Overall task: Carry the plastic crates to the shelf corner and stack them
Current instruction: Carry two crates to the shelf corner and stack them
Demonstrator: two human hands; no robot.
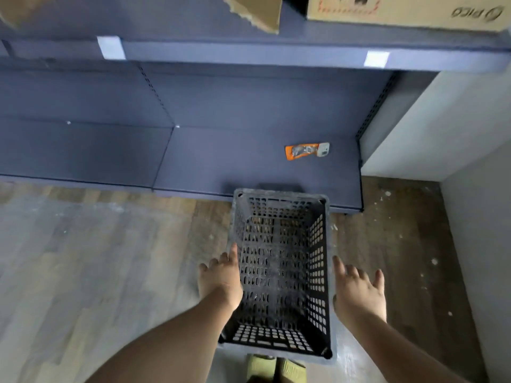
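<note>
Forearms come in from the bottom edge, both bare, either side of one black plastic crate [282, 272]. Shoes [276, 369] show just below the crate's near end.

Left hand [219, 277]: fingers spread, fingertips at or touching the crate's left rim; can't tell if there's real contact. Right hand [359, 288]: open, fingers splayed, just beside the right wall, apart from it. Neither hand grips anything.

Crate: perforated walls and floor, nothing inside, long axis pointing away from the camera. Looks to sit on the wooden floor [96, 258], far end right up against the front edge of the bottom shelf [249, 161]. Only one crate in view.

Shelf unit is blue-grey metal, with perforated uprights. Bottom shelf carries one orange packet [304, 151] with a white end, lying flat, well apart from the crate and off towards the right back corner. Upper shelf edge has two white label tags [110, 47]. Cardboard boxes [401, 9] sit on top, one with a torn edge.

Grey wall [442, 120] closes off the right end of the shelf, forming the corner. Floor there is darker, speckled with white flecks.
</note>
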